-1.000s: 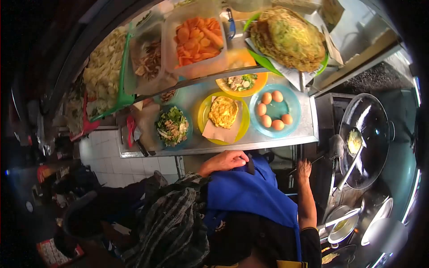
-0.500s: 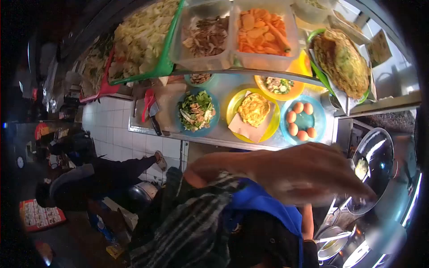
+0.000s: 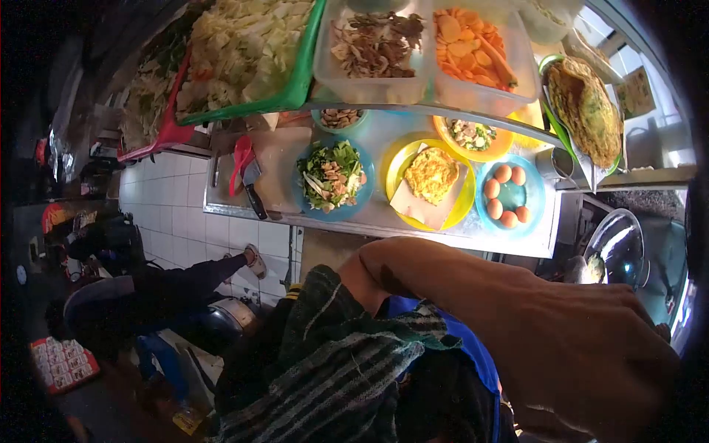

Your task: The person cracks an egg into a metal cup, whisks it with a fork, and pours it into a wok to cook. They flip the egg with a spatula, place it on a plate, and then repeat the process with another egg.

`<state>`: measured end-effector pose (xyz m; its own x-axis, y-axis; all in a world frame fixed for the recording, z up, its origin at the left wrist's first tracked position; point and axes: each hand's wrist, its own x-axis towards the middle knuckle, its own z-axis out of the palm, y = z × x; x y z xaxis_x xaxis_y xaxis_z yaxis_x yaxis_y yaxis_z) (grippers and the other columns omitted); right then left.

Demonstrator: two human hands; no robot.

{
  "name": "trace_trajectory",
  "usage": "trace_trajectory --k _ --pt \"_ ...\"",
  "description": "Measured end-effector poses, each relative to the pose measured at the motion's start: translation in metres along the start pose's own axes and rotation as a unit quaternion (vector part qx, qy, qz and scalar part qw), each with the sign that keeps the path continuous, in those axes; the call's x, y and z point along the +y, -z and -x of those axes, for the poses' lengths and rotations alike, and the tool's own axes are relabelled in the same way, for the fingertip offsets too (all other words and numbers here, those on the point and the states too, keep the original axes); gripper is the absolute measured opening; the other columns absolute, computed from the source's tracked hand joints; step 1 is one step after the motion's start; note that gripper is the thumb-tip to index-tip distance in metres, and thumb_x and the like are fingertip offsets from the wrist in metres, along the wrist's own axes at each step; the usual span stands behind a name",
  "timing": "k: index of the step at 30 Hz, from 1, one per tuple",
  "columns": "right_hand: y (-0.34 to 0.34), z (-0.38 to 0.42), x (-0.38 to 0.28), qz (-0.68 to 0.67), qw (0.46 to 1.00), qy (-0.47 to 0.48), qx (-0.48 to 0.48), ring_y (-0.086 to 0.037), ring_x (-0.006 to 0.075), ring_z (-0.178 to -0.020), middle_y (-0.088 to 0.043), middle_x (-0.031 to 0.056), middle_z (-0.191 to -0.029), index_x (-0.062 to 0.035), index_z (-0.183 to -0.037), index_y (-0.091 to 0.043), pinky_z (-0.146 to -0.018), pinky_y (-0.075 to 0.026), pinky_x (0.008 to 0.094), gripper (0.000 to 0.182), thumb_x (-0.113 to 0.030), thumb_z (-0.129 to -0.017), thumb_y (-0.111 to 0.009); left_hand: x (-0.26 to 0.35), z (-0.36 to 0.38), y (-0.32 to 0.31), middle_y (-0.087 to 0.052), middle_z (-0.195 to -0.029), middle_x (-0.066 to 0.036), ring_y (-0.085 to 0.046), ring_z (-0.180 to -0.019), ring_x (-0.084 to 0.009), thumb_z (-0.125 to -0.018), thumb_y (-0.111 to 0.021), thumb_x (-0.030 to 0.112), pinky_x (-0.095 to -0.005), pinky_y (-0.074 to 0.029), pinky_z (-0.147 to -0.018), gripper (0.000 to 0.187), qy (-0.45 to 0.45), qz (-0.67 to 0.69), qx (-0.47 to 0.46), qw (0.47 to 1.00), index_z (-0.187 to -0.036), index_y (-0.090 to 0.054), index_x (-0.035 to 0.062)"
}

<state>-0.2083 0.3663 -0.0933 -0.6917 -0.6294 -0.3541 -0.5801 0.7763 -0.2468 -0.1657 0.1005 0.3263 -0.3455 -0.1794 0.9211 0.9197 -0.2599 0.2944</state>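
Striped sleeve (image 3: 332, 354) is seen lower left. Egg bowl (image 3: 534, 193) is set on the counter. Left hand (image 3: 591, 347) is raised near the lens and blurred, so its grip cannot be told. Right hand is not seen. Wok (image 3: 617, 251) is nearest, far right: probably heavy and hot, best taken by the handle.

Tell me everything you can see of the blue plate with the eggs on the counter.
The blue plate is round, shallow and translucent light blue, probably plastic. It lies flat near the right end of the steel counter, beside the yellow plate with the omelette on paper. Five brown eggs lie on it, whole and unbroken, ringed around a bare middle. A small metal cup stands just behind it. No hand touches it.
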Motion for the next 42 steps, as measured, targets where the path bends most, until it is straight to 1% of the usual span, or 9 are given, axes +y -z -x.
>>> trace_trajectory --k 13,19,25,33,42 --pt "0.000 -0.031 -0.054 -0.005 0.997 0.073 -0.033 -0.060 0.0355 -0.106 -0.064 0.0161 -0.114 -0.0122 -0.123 -0.060 -0.092 -0.048 0.0484 0.035 -0.012 -0.089 -0.056 0.046 0.007 0.033 -0.060 -0.112 -0.012 -0.061 -0.100 -0.0277 -0.093 -0.060 0.022 -0.0385 -0.050 -0.084 0.029 -0.053 -0.061 0.016 0.997 -0.119 -0.054 0.0097" --pt "-0.008 -0.047 -0.069 -0.004 0.991 0.120 -0.059 -0.060 0.0354 -0.105 -0.064 0.0164 -0.114 -0.0123 -0.124 -0.060 -0.091 -0.048 0.0482 0.035 -0.012 -0.089 -0.056 0.089 0.015 0.058 -0.059 -0.117 -0.012 -0.060 -0.106 -0.0276 -0.095 -0.058 0.022 -0.0381 -0.049 -0.088 0.032 -0.068 -0.120 0.034 0.990 -0.124 -0.052 0.0102" --pt "-0.012 -0.067 -0.091 -0.008 0.979 0.179 -0.092 -0.061 0.0352 -0.104 -0.064 0.0167 -0.114 -0.0124 -0.124 -0.060 -0.090 -0.048 0.0480 0.035 -0.013 -0.090 -0.056 0.104 0.018 0.070 -0.058 -0.123 -0.013 -0.058 -0.111 -0.0276 -0.097 -0.055 0.023 -0.0376 -0.049 -0.091 0.035 -0.083 -0.192 0.041 0.977 -0.129 -0.049 0.0108" --pt "-0.027 -0.096 -0.105 -0.021 0.952 0.256 -0.165 -0.062 0.0350 -0.103 -0.064 0.0171 -0.114 -0.0125 -0.125 -0.061 -0.089 -0.049 0.0476 0.035 -0.013 -0.090 -0.055 0.156 0.021 0.086 -0.056 -0.130 -0.014 -0.057 -0.118 -0.0276 -0.100 -0.052 0.025 -0.0370 -0.049 -0.096 0.039 -0.086 -0.349 0.037 0.933 -0.136 -0.046 0.0115" --pt "-0.034 -0.118 -0.108 -0.015 0.928 0.295 -0.227 -0.062 0.0348 -0.101 -0.065 0.0176 -0.114 -0.0127 -0.125 -0.061 -0.088 -0.050 0.0473 0.035 -0.014 -0.091 -0.055 0.176 0.016 0.088 -0.054 -0.139 -0.015 -0.055 -0.126 -0.0275 -0.103 -0.048 0.026 -0.0364 -0.048 -0.101 0.044 -0.092 -0.426 0.010 0.900 -0.144 -0.042 0.0124"
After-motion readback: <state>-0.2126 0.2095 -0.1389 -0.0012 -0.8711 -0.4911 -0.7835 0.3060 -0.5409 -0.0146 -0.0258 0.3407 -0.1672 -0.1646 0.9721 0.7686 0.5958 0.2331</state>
